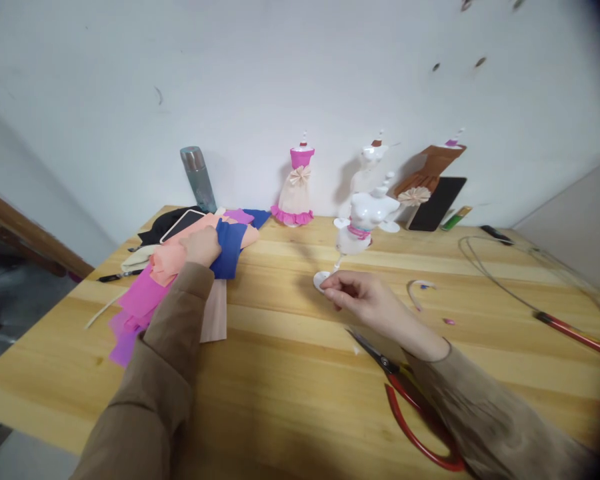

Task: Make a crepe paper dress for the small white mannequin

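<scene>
My left hand (201, 245) rests closed on a pile of coloured paper sheets (150, 287), gripping a blue sheet (229, 248) beside peach and pink ones. My right hand (363, 295) lies on the wooden table (290, 360) with its fingers pinched at the round white base (321, 280) of a small white mannequin (367, 220) that wears a pink band at the waist. The mannequin stands tilted just beyond that hand.
Red-handled scissors (405, 400) lie under my right forearm. Along the wall stand a grey bottle (199, 179), a mannequin in a pink dress (295, 190), another white mannequin (370, 163) and a brown-dressed one (425, 180). A phone (181, 225) lies on the sheets; cables (530, 280) trail at the right.
</scene>
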The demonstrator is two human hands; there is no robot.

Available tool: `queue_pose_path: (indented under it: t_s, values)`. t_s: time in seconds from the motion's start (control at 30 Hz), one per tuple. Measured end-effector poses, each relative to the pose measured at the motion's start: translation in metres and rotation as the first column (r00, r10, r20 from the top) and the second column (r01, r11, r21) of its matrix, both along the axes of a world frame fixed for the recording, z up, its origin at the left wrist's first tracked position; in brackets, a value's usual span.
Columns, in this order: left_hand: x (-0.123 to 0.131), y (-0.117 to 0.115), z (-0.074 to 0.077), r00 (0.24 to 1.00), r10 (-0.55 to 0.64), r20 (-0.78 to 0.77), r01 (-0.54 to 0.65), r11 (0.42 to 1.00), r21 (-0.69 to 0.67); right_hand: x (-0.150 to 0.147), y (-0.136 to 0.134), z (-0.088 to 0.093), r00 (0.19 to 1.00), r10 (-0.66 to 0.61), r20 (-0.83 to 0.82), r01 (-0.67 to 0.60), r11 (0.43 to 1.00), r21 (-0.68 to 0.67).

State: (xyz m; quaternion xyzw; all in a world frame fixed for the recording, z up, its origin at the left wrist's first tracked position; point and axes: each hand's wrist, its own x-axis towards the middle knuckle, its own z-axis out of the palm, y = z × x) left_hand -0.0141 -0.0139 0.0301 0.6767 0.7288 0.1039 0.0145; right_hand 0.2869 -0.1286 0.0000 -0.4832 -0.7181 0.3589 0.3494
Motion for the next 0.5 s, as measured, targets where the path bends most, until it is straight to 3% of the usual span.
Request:
queue_pose_path:
  t_s: [0.07,0.17,0.33,0.4,0.5]
  values:
    - [-0.002,0.002,-0.003,0.998,0.045,-0.050,-0.046,0.999,-0.014,-0.001,0.000,0.001,0.999,0.016,0.037,-0.017,1.000,0.010]
    - [0.008,-0.005,0.008,0.990,0.082,-0.115,-0.081,0.997,0.018,0.000,0.001,0.001,0.997,0.025,0.078,-0.026,0.999,0.019]
    - [0.045,-0.029,0.031,0.971,0.007,-0.241,0.017,0.995,0.099,0.003,0.005,-0.003,0.993,0.031,0.111,-0.035,0.999,0.035]
    - [0.060,-0.035,0.026,0.968,-0.036,-0.250,0.049,0.998,0.045,0.003,0.005,-0.004,0.992,0.037,0.124,-0.043,0.998,0.038]
    - [0.075,-0.034,0.002,0.966,-0.105,-0.238,0.089,0.993,-0.077,0.002,0.004,-0.002,0.986,0.054,0.158,-0.063,0.997,0.051]
